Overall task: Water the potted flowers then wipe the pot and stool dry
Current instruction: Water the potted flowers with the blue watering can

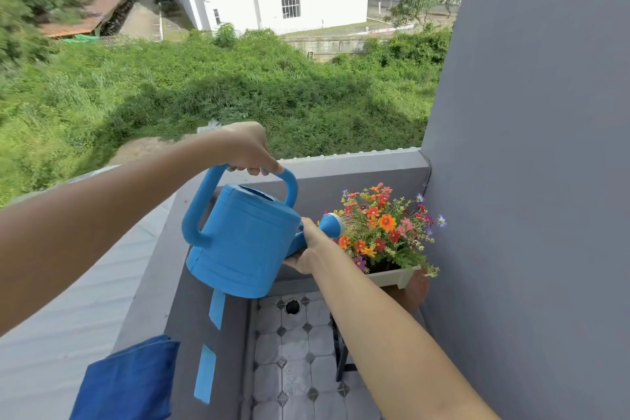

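A blue watering can (pixel 243 242) hangs tilted over the balcony corner. My left hand (pixel 250 150) grips its top handle. Under the spout, my right hand (pixel 306 251) holds the can where the spout joins the body. The spout's rose (pixel 332 224) points into the colourful flowers (pixel 385 228), which fill a white pot (pixel 397 276). The pot stands on a brown wooden stool (pixel 410 293) with dark legs (pixel 341 351), mostly hidden behind my right forearm. A folded blue cloth (pixel 129 382) lies on the parapet at lower left.
A grey wall (pixel 531 181) rises right beside the flowers. The grey parapet (pixel 358 164) encloses the corner, with strips of blue tape (pixel 205 373) on its inner face. Below is a tiled floor (pixel 293 368) with a round drain hole (pixel 292 306).
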